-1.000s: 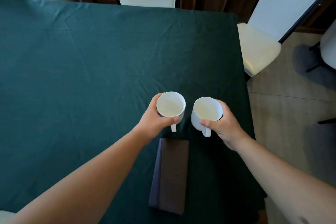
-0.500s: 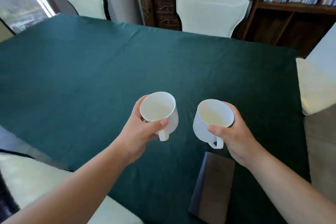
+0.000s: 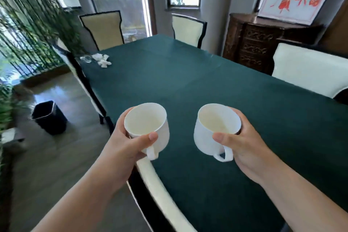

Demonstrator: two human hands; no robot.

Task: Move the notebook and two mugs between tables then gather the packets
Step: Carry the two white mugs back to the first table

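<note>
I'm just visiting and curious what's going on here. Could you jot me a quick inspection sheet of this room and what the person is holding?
Surface: long table under a dark green cloth, mostly bare.
Job's things: left mug and right mug, both white, look empty, held above the table's near end; white packets at the far left corner; notebook not in view.
Clutter: a small glass item beside the packets, too blurred to identify.
Hands: left hand grips the left mug, right hand grips the right mug, fingers wrapped round the bodies.
Cables: nothing seen.
Surroundings: cream chairs, carved cabinet, black bin, plants, windows.
</note>
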